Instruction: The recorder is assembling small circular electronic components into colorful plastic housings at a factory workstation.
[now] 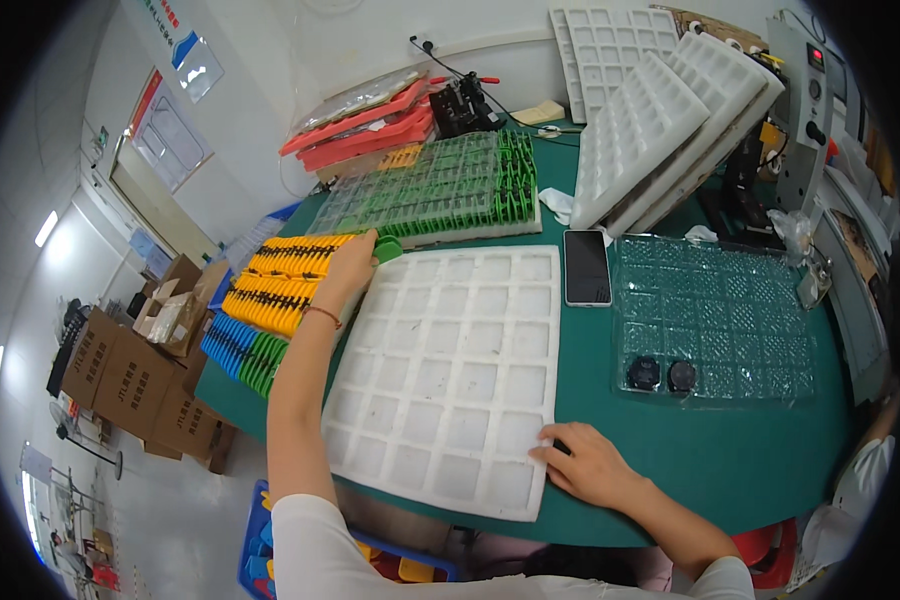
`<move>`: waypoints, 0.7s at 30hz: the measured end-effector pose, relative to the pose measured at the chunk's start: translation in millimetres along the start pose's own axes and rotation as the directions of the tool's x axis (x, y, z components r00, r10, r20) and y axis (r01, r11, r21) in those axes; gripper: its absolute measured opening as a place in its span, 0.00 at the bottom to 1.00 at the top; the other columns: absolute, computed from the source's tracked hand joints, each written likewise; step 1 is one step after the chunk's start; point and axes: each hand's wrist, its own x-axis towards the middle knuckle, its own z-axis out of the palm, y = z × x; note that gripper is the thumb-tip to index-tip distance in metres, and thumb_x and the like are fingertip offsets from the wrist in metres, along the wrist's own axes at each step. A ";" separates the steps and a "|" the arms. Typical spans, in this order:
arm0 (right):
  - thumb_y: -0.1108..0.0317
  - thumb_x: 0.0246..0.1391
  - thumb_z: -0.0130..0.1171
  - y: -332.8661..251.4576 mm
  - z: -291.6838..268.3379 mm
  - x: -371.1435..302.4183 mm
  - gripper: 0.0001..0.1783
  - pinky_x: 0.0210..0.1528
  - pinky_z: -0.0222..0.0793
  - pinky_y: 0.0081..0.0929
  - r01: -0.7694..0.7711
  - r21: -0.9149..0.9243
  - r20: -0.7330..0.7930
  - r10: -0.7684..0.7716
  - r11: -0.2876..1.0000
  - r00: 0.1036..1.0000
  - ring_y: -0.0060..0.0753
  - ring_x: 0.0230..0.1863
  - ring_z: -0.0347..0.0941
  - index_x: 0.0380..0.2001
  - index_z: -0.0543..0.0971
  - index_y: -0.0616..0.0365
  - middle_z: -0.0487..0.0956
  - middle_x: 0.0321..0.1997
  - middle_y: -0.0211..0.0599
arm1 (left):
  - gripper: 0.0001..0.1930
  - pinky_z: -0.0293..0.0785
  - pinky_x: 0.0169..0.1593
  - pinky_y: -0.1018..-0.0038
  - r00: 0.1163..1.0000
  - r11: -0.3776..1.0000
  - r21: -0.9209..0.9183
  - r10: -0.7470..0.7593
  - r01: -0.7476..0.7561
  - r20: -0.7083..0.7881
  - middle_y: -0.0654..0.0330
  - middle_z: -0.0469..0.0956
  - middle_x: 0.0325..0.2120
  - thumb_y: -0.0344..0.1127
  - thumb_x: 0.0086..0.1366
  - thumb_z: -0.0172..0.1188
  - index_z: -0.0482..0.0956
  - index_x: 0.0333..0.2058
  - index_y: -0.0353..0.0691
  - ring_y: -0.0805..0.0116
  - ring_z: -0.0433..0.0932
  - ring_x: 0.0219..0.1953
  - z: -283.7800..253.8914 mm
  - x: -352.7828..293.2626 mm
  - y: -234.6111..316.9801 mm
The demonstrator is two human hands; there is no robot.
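A white foam tray (440, 365) with rows of square pockets lies in front of me. My left hand (348, 268) reaches to its far left corner, fingers closed on a green plastic piece (387, 249). Beside that hand stand packed rows of yellow plastic pieces (270, 302), with blue pieces (228, 346) and more green pieces (264, 364) nearer to me. My right hand (592, 468) rests at the tray's near right edge, fingertips touching the rim. Between its curled fingers shows a small black part (562, 447), mostly hidden.
A phone (587, 268) lies right of the tray. Farther right, a clear blister tray (715, 325) holds two black round parts (662, 375). Behind stand a covered stack of green pieces (425, 185), red trays (365, 130) and leaning white trays (650, 130). Cartons (135, 385) stand on the left floor.
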 end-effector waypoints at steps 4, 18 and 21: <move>0.72 0.41 0.58 0.9 -0.6 1.0 0.16 0.46 0.64 0.34 -0.005 0.033 0.019 0.005 0.999 1.000 0.40 0.45 0.67 0.38 0.74 0.53 0.69 0.45 0.37 | 0.17 0.68 0.44 0.60 0.989 0.995 -0.012 0.097 -0.096 0.108 0.47 0.72 0.38 0.23 0.51 0.57 0.65 0.40 0.35 0.49 0.71 0.43 22.3 28.6 -4.8; 0.71 0.41 0.59 3.9 -4.5 3.7 0.17 0.46 0.63 0.33 -0.015 0.005 0.067 0.015 1.000 0.998 0.37 0.44 0.66 0.40 0.74 0.52 0.69 0.46 0.34 | 0.19 0.67 0.45 0.62 0.975 0.963 -0.173 0.219 -0.208 0.047 0.46 0.72 0.40 0.15 0.47 0.54 0.67 0.41 0.35 0.47 0.69 0.44 50.3 54.2 -27.0; 0.70 0.42 0.58 5.2 -4.3 3.2 0.17 0.46 0.63 0.32 -0.008 0.010 0.064 0.007 1.000 0.998 0.37 0.44 0.66 0.40 0.74 0.52 0.69 0.47 0.35 | 0.19 0.67 0.45 0.61 0.974 0.957 -0.203 0.221 -0.206 0.054 0.47 0.71 0.40 0.16 0.47 0.54 0.67 0.40 0.34 0.47 0.69 0.45 49.3 54.4 -23.9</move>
